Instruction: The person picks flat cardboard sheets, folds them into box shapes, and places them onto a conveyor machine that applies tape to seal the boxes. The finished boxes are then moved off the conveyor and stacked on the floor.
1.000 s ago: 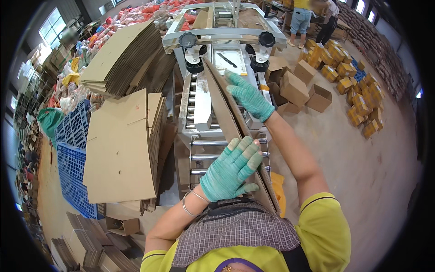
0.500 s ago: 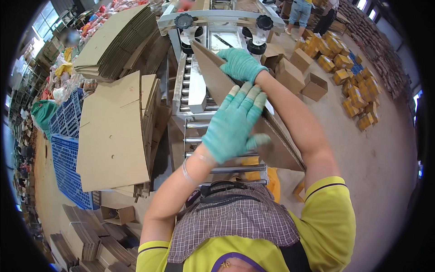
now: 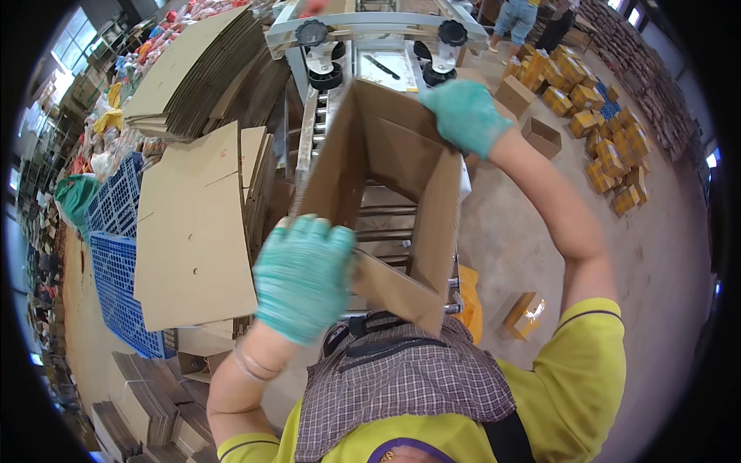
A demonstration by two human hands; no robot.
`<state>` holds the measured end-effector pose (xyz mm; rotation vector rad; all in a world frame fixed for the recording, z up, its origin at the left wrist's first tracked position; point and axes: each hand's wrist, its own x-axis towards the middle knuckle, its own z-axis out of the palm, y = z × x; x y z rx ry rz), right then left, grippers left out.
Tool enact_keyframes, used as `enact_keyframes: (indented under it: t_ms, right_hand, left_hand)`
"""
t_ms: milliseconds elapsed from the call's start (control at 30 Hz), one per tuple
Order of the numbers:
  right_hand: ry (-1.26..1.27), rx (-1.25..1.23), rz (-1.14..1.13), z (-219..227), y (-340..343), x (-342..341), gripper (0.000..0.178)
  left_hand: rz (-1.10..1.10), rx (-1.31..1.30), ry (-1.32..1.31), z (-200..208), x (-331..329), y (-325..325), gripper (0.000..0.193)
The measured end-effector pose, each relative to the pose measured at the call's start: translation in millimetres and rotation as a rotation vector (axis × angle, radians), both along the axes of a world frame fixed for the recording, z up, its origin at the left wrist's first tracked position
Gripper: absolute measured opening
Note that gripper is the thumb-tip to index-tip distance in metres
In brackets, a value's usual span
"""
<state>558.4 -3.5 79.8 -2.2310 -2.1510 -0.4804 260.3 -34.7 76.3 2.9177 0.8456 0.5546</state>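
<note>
An opened-out brown cardboard box (image 3: 438,220) stands between my hands. Its four walls form a skewed frame, and conveyor rollers (image 3: 386,233) show through its open bottom. My left hand (image 3: 303,278), in a blurred green knit glove, is closed over the near left corner of the box. At the far right corner, my right hand (image 3: 467,117), gloved alike, grips the top edge with its fingers curled over. Parts of the fingers of both hands are hidden by motion blur or by the cardboard.
Flat cardboard sheets (image 3: 193,231) lean at my left, with a taller pile (image 3: 189,73) behind. Beside them stand blue plastic crates (image 3: 120,278). A white machine frame with black knobs (image 3: 311,33) spans the conveyor ahead. Taped cartons (image 3: 610,158) lie heaped on the right floor.
The cardboard box, folded flat before, is now spread open. My left hand has moved left and nearer, while my right hand has moved to the right.
</note>
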Motion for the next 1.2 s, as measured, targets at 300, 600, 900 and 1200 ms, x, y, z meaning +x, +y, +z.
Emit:
enact_keyframes:
  t_ms: [300,600,900,1200]
  right_hand:
    - [0.339,0.27,0.482,-39.8,5.8,-31.4,0.036]
    - [1.304,0.761,0.185,-105.0,68.0,-32.0,0.033]
    - [0.991,0.527,0.133,-109.8,-41.1,-55.7,0.039]
    - [1.437,0.092,0.166,-136.9,-20.5,-139.2,0.033]
  left_hand:
    - [-0.002,0.18,0.096,-40.6,25.6,12.0,0.043]
    - [-0.391,-0.168,0.04,-56.3,49.8,-26.4,0.065]
    - [-0.098,-0.002,-0.258,-89.7,126.4,73.3,0.047]
    - [1.449,0.128,0.352,-97.1,-318.1,188.7,0.068]
